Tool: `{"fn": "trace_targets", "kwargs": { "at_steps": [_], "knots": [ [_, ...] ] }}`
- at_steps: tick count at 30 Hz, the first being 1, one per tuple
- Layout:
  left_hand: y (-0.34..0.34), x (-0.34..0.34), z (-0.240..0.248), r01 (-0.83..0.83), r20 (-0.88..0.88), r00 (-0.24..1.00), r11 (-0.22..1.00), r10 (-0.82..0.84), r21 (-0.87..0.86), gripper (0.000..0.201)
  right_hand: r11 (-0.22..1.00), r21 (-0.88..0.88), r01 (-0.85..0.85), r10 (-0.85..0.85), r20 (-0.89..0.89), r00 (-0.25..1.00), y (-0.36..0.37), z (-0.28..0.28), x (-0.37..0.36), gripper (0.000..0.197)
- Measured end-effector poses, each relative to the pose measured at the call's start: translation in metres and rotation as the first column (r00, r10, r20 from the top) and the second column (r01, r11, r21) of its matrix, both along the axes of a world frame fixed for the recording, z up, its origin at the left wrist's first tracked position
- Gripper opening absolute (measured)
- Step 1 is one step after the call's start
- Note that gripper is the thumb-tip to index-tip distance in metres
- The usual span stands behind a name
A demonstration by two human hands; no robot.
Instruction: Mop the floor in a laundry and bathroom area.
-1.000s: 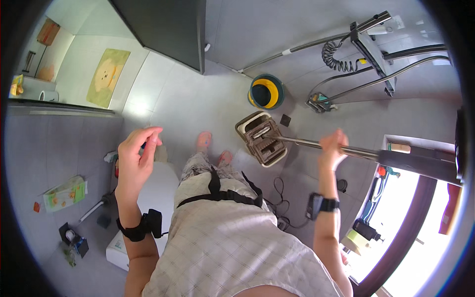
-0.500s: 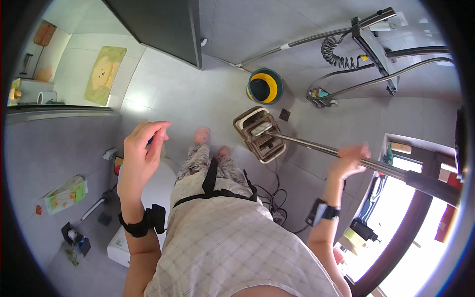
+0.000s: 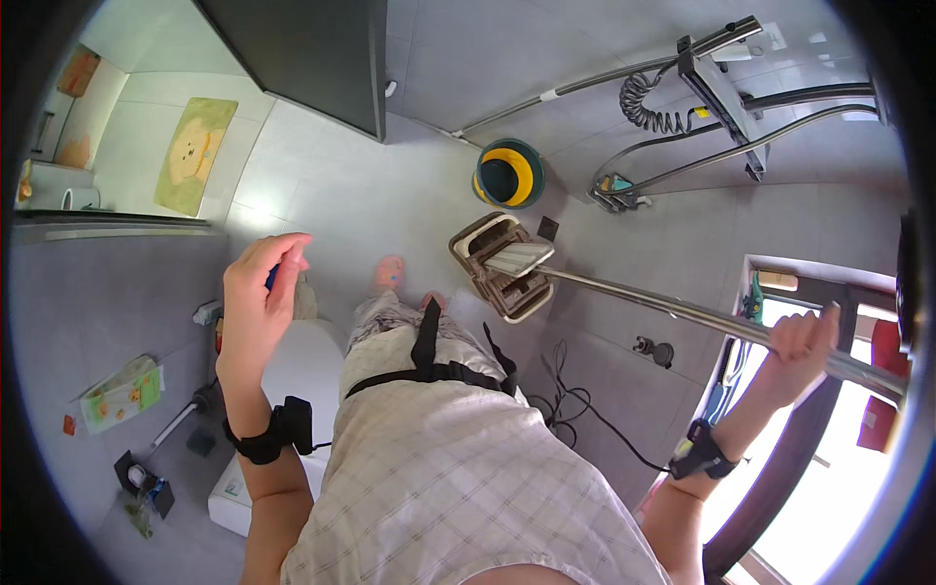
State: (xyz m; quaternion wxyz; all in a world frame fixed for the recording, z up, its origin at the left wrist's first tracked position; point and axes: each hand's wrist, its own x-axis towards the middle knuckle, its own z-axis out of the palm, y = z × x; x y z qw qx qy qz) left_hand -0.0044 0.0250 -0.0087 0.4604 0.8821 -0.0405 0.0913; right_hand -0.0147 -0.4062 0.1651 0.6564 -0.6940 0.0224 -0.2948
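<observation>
A flat mop with a pale rectangular head (image 3: 520, 257) rests over a brown mop bucket (image 3: 515, 304) with a cream rim. Its steel pole (image 3: 653, 302) slants up to the right. My right hand (image 3: 801, 353) is wrapped round this pole near its upper end. Off to the left, my left hand (image 3: 261, 302) is raised with the fingers curled together. A bit of something blue shows between thumb and fingers, too small to name.
A dark green and yellow bucket (image 3: 531, 175) stands beyond the mop bucket. Black cables (image 3: 570, 402) trail at my right side. A shower fixture (image 3: 723, 102) is on the far right wall, a dark door (image 3: 312, 58) at the far left. A white toilet (image 3: 310, 375) is at my left.
My right hand has moved up the pole, to the right, and closed round it. The mop head has tilted and shows more of its face. The left hand stays raised.
</observation>
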Motion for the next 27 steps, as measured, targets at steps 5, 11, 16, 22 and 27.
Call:
{"fn": "trace_targets", "kwargs": {
  "at_steps": [5, 11, 16, 22, 27],
  "knots": [
    [-0.010, 0.000, 0.006, -0.008, -0.042, 0.999, 1.000, 0.009, 0.021, 0.012, 0.907, -0.025, 0.420, -0.413, 0.130, 0.901, 0.006, -0.048, 0.026, 0.034],
    [-0.015, -0.001, 0.015, -0.005, -0.101, 0.995, 0.999, 0.011, 0.054, 0.012, 0.885, -0.087, 0.457, -0.459, 0.005, 0.889, -0.007, -0.229, 0.051, 0.030],
    [-0.005, -0.008, 0.018, -0.019, -0.060, 0.998, 0.998, 0.023, 0.057, 0.012, 0.944, 0.056, 0.324, -0.316, -0.117, 0.941, 0.009, -0.258, 0.040, 0.031],
    [0.008, -0.009, 0.010, 0.001, -0.055, 0.998, 0.999, 0.002, 0.054, 0.011, 0.999, -0.040, 0.037, -0.038, -0.028, 0.999, -0.027, -0.092, 0.014, 0.035],
    [-0.005, 0.005, 0.007, -0.003, -0.039, 0.999, 0.999, 0.004, 0.040, 0.011, 0.980, -0.042, 0.196, -0.190, 0.121, 0.974, -0.009, 0.013, -0.006, 0.032]
  ]
}}
